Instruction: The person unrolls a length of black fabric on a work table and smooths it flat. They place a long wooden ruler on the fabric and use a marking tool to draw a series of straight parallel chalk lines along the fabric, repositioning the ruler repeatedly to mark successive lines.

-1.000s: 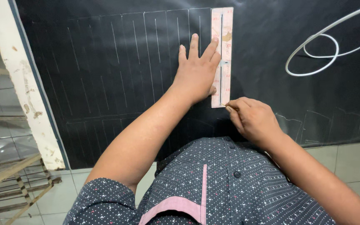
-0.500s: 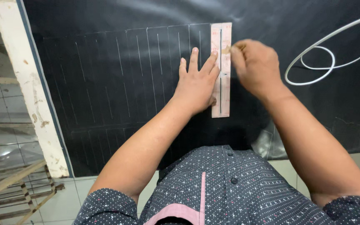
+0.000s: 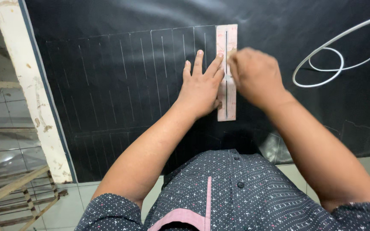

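On black fabric [image 3: 108,94] — left hand [image 3: 200,87] flat, open on ruler [image 3: 227,102], right hand [image 3: 253,75] blurred — grip unclear

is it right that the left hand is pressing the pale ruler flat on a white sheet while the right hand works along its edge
Not quite: the sheet is black, marked with thin pale lines, not white. The head view shows it. The rest stands: the left hand presses the pale ruler flat while the right hand, blurred, works along its edge.
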{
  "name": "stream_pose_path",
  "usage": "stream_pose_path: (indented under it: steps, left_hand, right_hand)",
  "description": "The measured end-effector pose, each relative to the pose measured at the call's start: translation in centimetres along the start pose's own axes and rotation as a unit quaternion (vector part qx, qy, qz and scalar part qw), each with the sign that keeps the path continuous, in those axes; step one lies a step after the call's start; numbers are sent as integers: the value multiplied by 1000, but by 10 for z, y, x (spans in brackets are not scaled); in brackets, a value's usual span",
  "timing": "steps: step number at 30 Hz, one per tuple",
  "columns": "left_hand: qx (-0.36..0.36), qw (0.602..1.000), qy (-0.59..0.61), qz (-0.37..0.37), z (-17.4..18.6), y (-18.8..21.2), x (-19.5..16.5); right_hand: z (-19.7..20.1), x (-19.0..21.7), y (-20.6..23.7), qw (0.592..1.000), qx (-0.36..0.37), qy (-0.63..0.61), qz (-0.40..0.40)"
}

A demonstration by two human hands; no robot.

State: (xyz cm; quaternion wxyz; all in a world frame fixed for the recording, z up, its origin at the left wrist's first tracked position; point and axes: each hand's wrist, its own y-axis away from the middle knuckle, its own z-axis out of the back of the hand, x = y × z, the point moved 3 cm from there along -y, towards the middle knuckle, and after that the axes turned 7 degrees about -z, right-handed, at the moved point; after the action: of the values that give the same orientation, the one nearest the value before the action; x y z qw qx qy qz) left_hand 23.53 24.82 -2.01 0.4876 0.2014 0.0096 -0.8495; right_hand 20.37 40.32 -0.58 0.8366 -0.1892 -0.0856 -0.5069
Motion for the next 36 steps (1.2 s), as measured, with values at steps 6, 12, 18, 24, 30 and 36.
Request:
stream_pose_path:
  steps: [6,12,18,24,30,36]
  left_hand:
    - [-21,999,29,-9,-6,8,7]
    - [-33,999,38,-10,-9,19,15]
    - [-50,997,45,-30,-19,0,-5]
    - [-48,997,48,-25,-28,-12,-11]
    - [-70,996,46,-33,-33,-10,-11]
    - [-74,996,43,-39,-32,-10,-10]
  right_hand:
    - [10,3,41,990,-33,-115,-74]
    - [12,-38,93,892,30,-303,-335]
    - [14,-33,126,960,89,-125,-234]
    - [11,-39,134,957,133,-100,-239]
    - [8,-39,135,961,128,-79,-231]
    - [8,-38,135,966,134,-66,-212]
